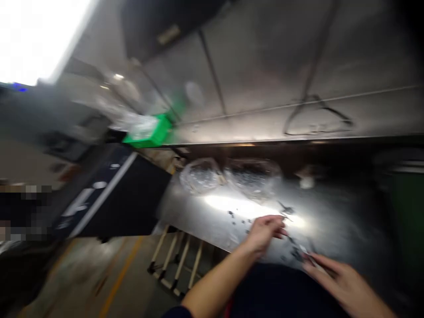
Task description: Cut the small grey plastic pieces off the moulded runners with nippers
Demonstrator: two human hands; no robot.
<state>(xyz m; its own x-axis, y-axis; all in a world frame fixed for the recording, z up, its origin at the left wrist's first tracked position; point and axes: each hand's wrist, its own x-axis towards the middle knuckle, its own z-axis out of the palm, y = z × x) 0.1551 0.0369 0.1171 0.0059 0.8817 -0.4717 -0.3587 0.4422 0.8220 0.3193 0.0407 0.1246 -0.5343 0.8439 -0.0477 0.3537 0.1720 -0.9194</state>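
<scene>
Metal table point(331, 221) w/ dark scraps point(294, 252), steel wall point(265, 75) behind.

Two clear plastic bags point(228, 177) lie side by side, a green box point(149, 131) and black panel point(115, 194) off to the left.

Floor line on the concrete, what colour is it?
Yellow, clearest in the head view, where the floor line runs across the grey floor.
</scene>
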